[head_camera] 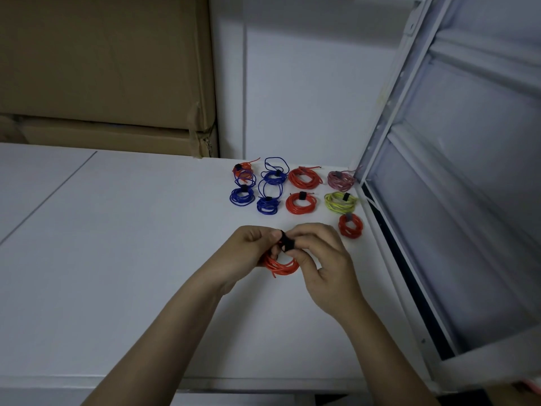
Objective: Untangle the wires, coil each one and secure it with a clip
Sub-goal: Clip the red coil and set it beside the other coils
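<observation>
Red wire coil [281, 266], over open white table [117, 259]: left hand [244, 252] and right hand [320, 254] pinch its black clip [287, 243], fingers curled.

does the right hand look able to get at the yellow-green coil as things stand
Probably not right away: the right hand and left hand both pinch the black clip on the red coil. Once it lets go, the way to the yellow-green coil looks free over bare table.

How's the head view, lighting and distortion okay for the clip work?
Head view: dim, bluish light, no glare; wide-angle bend curves the shelving frame at right; hands and red coil in focus, but the black clip is dark, detail lost.
</observation>
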The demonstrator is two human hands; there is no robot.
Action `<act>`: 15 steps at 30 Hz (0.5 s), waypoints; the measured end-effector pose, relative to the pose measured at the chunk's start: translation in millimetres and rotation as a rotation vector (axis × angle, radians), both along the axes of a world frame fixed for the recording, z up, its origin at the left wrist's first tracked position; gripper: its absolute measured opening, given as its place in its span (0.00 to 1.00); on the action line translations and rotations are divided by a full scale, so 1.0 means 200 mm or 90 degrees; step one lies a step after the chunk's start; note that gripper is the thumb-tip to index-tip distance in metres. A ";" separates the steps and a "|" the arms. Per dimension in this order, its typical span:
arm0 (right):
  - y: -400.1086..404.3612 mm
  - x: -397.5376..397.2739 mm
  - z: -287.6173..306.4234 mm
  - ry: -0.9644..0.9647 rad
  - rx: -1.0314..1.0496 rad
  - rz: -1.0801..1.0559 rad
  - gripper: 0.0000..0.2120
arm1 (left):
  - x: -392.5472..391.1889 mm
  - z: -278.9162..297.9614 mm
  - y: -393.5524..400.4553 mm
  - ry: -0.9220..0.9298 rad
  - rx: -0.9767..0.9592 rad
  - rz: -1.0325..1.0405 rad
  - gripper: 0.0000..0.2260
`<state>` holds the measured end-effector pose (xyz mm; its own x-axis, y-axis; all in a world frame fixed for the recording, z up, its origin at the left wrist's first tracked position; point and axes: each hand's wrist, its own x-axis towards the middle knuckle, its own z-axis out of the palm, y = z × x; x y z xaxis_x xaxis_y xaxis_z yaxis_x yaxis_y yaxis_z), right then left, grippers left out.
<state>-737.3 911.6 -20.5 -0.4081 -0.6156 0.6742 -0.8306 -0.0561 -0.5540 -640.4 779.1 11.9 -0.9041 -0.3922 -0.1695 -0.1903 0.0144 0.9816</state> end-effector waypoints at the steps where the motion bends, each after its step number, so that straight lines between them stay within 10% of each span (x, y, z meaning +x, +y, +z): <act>1: 0.00 -0.01 0.01 0.013 -0.001 0.001 0.09 | 0.00 0.00 0.01 -0.004 -0.038 -0.005 0.16; 15: 0.02 0.04 -0.01 -0.024 -0.087 -0.046 0.07 | -0.03 0.02 0.05 0.064 -0.206 0.012 0.13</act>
